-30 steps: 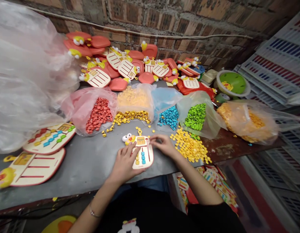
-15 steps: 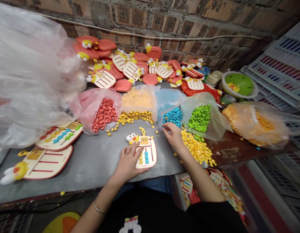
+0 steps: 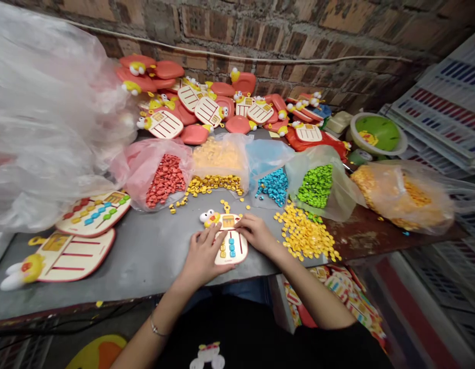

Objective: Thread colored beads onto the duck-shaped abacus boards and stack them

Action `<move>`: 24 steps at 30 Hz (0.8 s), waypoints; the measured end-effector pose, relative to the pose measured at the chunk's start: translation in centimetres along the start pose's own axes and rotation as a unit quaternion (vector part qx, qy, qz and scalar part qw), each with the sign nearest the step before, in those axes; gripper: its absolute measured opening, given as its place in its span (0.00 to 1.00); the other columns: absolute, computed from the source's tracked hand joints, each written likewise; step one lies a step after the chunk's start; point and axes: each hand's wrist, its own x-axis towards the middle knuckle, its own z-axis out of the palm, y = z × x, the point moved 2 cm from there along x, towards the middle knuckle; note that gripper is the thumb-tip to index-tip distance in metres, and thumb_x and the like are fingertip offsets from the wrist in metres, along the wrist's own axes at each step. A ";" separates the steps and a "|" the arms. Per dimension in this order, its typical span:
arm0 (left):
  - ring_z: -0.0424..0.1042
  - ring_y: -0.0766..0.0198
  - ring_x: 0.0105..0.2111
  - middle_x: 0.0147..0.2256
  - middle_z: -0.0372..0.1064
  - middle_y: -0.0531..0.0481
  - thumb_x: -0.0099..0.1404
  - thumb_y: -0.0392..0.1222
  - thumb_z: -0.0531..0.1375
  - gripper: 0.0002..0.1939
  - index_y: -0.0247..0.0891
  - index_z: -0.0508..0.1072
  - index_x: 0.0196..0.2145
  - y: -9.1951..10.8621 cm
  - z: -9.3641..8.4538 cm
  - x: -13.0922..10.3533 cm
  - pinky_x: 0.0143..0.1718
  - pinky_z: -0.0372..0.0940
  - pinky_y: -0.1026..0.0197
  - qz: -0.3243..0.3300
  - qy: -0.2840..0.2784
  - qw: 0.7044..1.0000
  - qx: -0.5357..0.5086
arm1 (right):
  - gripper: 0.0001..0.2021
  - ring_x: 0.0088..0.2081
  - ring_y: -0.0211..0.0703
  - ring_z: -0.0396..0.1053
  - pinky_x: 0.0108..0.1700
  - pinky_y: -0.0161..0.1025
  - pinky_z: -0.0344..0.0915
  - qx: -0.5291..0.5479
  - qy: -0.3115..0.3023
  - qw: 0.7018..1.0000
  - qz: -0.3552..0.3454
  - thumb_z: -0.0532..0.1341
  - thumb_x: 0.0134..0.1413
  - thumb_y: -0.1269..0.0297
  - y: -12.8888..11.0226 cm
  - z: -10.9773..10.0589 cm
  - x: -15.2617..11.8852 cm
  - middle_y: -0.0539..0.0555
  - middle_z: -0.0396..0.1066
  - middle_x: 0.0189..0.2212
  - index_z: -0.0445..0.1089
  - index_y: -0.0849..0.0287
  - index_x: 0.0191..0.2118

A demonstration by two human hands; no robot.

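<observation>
A cream toy board (image 3: 242, 255) with a red rim and a big-eyed yellow duck head (image 3: 211, 219) lies flat near the table's front edge. My left hand (image 3: 202, 252) holds it down, fingers across its left part and thumb along its lower edge. Yellow beads (image 3: 222, 249) and blue beads (image 3: 232, 248) sit in rows on the board. My right hand (image 3: 259, 234) is over the board's upper right part, its fingertips pinched at the blue row's slot; whatever is between them is hidden. Loose yellow beads (image 3: 308, 234) are heaped to the right of that hand.
Behind the board stand open bags of red beads (image 3: 166, 179), gold beads (image 3: 218, 183), blue beads (image 3: 276, 185) and green beads (image 3: 316, 187). Two boards (image 3: 78, 256) lie at left, below large plastic bags (image 3: 48, 128). More boards (image 3: 166, 125) pile up against the brick wall.
My right hand has moved left and toward me, from the blue beads' bag onto the board. My left hand and the board have stayed in place.
</observation>
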 end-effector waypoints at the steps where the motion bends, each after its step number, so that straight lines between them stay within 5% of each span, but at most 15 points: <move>1: 0.56 0.46 0.60 0.63 0.55 0.38 0.55 0.64 0.64 0.41 0.40 0.64 0.60 0.0 0.0 0.0 0.55 0.51 0.46 0.001 0.000 1.000 0.001 | 0.08 0.35 0.43 0.68 0.39 0.39 0.65 0.023 -0.002 1.000 0.003 0.60 0.59 0.71 -0.2 0.1 -0.3 0.54 0.71 0.32 0.74 0.58 0.42; 5: 0.57 0.46 0.60 0.63 0.56 0.38 0.55 0.63 0.64 0.41 0.40 0.63 0.60 0.2 -0.2 0.1 0.55 0.51 0.46 0.003 -0.006 1.000 0.009 | 0.20 0.34 0.42 0.70 0.40 0.40 0.67 0.081 0.024 0.995 0.053 0.62 0.58 0.67 -0.7 1.1 -0.6 0.54 0.75 0.36 0.68 0.54 0.57; 11: 0.57 0.44 0.59 0.63 0.56 0.36 0.55 0.61 0.64 0.40 0.38 0.64 0.60 0.1 0.0 0.1 0.54 0.51 0.45 0.003 -0.004 1.000 0.028 | 0.18 0.39 0.45 0.73 0.44 0.41 0.68 0.149 -0.035 0.987 0.050 0.65 0.55 0.61 -1.7 0.0 -1.1 0.55 0.77 0.40 0.72 0.55 0.52; 13: 0.57 0.42 0.58 0.63 0.56 0.37 0.54 0.59 0.65 0.40 0.40 0.64 0.60 0.0 0.1 0.1 0.53 0.51 0.45 0.005 -0.001 1.000 0.029 | 0.17 0.37 0.44 0.74 0.42 0.41 0.68 0.141 -0.008 0.987 0.077 0.64 0.57 0.60 -1.2 -1.9 -2.6 0.54 0.78 0.36 0.72 0.56 0.52; 15: 0.58 0.42 0.58 0.63 0.56 0.38 0.54 0.57 0.65 0.38 0.42 0.65 0.60 -0.1 0.2 0.2 0.53 0.52 0.45 0.008 -0.005 1.000 0.030 | 0.14 0.36 0.44 0.74 0.40 0.40 0.68 0.085 0.085 0.985 0.120 0.62 0.59 0.61 0.2 -4.6 -4.5 0.55 0.77 0.35 0.74 0.57 0.49; 19: 0.58 0.43 0.57 0.63 0.55 0.39 0.55 0.56 0.65 0.37 0.44 0.65 0.61 -0.3 0.3 0.2 0.53 0.51 0.44 0.008 -0.016 0.999 0.031 | 0.10 0.39 0.48 0.73 0.42 0.43 0.68 -0.119 0.280 0.929 0.212 0.59 0.58 0.63 5.2 -11.3 -7.5 0.58 0.76 0.37 0.75 0.59 0.41; 21: 0.58 0.42 0.57 0.63 0.56 0.39 0.55 0.56 0.64 0.37 0.45 0.65 0.61 -0.5 0.4 0.2 0.54 0.51 0.44 0.007 -0.014 0.999 0.033 | 0.11 0.41 0.50 0.72 0.44 0.44 0.68 -0.203 0.288 0.903 0.245 0.58 0.55 0.66 7.6 -14.2 -7.7 0.61 0.75 0.39 0.75 0.62 0.40; 24: 0.59 0.42 0.55 0.63 0.56 0.40 0.56 0.56 0.63 0.36 0.46 0.65 0.60 -0.8 0.8 0.1 0.54 0.51 0.44 0.006 -0.011 0.999 0.035 | 0.10 0.41 0.50 0.72 0.44 0.42 0.66 -0.276 0.215 0.887 0.301 0.56 0.52 0.70 9.7 -16.9 -6.9 0.62 0.75 0.38 0.75 0.63 0.36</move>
